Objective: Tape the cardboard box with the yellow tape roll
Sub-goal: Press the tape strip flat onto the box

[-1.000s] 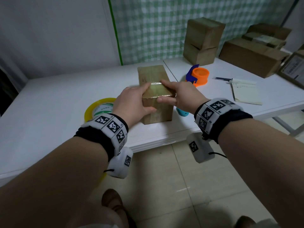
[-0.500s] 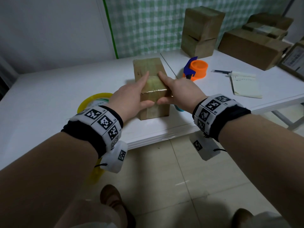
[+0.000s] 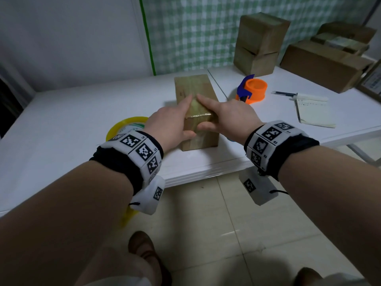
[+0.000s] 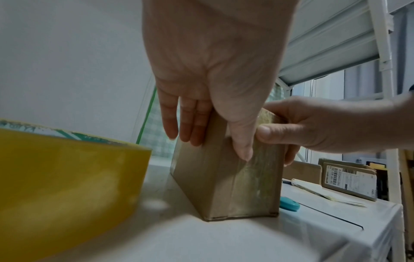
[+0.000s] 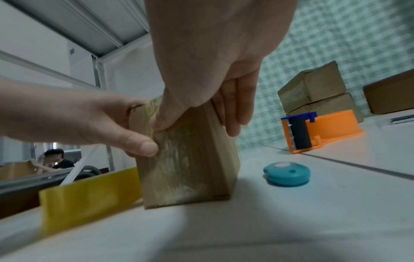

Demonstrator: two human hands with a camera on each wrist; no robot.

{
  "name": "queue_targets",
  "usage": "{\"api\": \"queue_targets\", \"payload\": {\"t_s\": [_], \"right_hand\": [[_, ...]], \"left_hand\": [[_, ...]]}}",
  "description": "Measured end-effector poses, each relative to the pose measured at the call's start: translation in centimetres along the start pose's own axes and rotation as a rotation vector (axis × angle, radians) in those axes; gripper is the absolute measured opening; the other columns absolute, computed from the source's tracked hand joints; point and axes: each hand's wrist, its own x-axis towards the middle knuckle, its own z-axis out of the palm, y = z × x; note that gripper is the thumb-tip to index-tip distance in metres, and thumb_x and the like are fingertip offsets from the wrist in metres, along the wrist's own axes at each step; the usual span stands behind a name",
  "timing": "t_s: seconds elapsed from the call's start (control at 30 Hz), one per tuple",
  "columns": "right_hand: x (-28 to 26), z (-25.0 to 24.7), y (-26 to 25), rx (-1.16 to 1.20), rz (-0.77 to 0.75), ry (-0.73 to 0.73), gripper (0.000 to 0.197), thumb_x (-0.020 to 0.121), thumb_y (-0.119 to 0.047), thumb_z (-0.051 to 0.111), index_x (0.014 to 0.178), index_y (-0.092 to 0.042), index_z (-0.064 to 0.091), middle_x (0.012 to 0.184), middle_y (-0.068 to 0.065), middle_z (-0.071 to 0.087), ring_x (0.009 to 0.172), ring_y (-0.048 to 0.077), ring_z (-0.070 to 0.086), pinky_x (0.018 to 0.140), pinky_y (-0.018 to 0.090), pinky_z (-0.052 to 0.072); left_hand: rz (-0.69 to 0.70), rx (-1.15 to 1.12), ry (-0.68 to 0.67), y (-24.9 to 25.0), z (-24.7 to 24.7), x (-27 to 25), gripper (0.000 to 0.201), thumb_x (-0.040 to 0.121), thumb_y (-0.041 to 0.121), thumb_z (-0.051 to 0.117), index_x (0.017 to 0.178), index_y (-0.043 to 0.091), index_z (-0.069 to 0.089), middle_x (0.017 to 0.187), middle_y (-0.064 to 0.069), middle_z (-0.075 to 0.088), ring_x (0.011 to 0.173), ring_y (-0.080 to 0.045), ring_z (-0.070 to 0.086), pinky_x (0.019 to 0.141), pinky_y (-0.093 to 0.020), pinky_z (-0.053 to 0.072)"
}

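A small cardboard box (image 3: 194, 87) stands on the white table (image 3: 72, 120), with a glossy strip of tape (image 3: 196, 111) over its near top edge and down its front face (image 5: 179, 168). My left hand (image 3: 171, 124) lies on the box's left side, fingers straight, thumb pressing the taped front (image 4: 243, 148). My right hand (image 3: 226, 116) mirrors it on the right side, index finger stretched along the top, thumb on the front face. The yellow tape roll (image 3: 125, 125) lies flat just left of the box, partly hidden behind my left wrist; it also shows in the left wrist view (image 4: 67, 177).
An orange tape dispenser (image 3: 252, 90) stands right of the box and a small teal cutter (image 5: 288, 174) lies near its right base. A notebook (image 3: 313, 114), pen (image 3: 282, 93) and several cardboard boxes (image 3: 259, 42) fill the right. The table edge (image 3: 206, 172) is close below the box.
Both hands have slid forward along the box's top, index fingers now reaching further over the tape. The box has stayed where it was.
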Motion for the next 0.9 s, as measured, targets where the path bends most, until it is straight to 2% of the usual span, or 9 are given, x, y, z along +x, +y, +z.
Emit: {"api": "queue_targets", "payload": {"t_s": [0.2,0.33,0.47,0.53,0.7,0.83,0.9], "right_hand": [[0.0,0.7,-0.4,-0.084,0.029,0.017,0.092,0.072,-0.065,0.058,0.149,-0.029,0.022,0.098,0.019,0.069,0.092,0.034,0.066,0.063,0.034,0.039],[0.0,0.0,-0.3,-0.047,0.033,-0.04,0.093,0.073,-0.061,0.062,0.149,-0.029,0.019,0.101,0.021,0.068,0.095,0.036,0.065,0.07,0.038,0.047],[0.2,-0.8,-0.3,-0.004,0.044,-0.072,0.078,0.083,-0.061,0.05,0.149,-0.031,0.021,0.11,0.02,0.065,0.103,0.035,0.061,0.078,0.039,0.048],[0.1,-0.7,-0.2,0.005,0.05,-0.08,0.076,0.084,-0.06,0.049,0.149,-0.031,0.021,0.112,0.02,0.064,0.104,0.034,0.06,0.079,0.039,0.047],[-0.1,-0.7,0.4,-0.028,0.009,-0.109,0.078,0.086,-0.05,0.055,0.15,-0.027,0.016,0.105,0.022,0.065,0.097,0.035,0.062,0.074,0.039,0.046],[-0.1,-1.2,0.4,-0.075,-0.022,-0.145,0.081,0.087,-0.043,0.058,0.151,-0.025,0.012,0.102,0.021,0.065,0.092,0.032,0.062,0.068,0.034,0.04],[-0.2,-1.6,0.5,-0.081,-0.025,-0.172,0.079,0.089,-0.04,0.058,0.151,-0.029,0.01,0.102,0.02,0.063,0.088,0.03,0.059,0.067,0.034,0.041]], "left_hand": [[0.004,0.011,0.006,0.0,0.0,0.1,0.098,0.076,0.049,0.068,0.15,0.03,0.007,0.128,-0.012,0.06,0.112,-0.034,0.057,0.088,-0.039,0.047],[0.007,-0.009,-0.022,0.1,-0.3,-0.1,0.1,0.076,0.048,0.069,0.15,0.03,0.005,0.129,-0.012,0.059,0.113,-0.033,0.057,0.09,-0.039,0.047],[-0.005,-0.034,-0.058,0.2,-0.7,0.0,0.098,0.076,0.063,0.058,0.151,0.03,0.003,0.136,-0.011,0.055,0.119,-0.032,0.054,0.093,-0.038,0.046],[-0.024,-0.027,-0.052,0.4,-0.6,-0.1,0.096,0.078,0.065,0.055,0.151,0.03,0.004,0.135,-0.012,0.055,0.118,-0.032,0.054,0.092,-0.038,0.045],[-0.031,-0.006,-0.021,0.7,-0.4,-0.1,0.091,0.081,0.053,0.061,0.15,0.031,0.007,0.131,-0.011,0.058,0.114,-0.033,0.056,0.09,-0.04,0.046],[-0.047,-0.016,-0.039,0.7,-0.7,-0.5,0.097,0.077,0.042,0.07,0.149,0.034,0.005,0.131,-0.011,0.059,0.113,-0.033,0.057,0.091,-0.042,0.049],[-0.048,-0.025,-0.047,0.7,-0.8,-0.7,0.1,0.077,0.037,0.073,0.149,0.034,0.003,0.127,-0.012,0.061,0.11,-0.032,0.059,0.089,-0.042,0.051]]}}
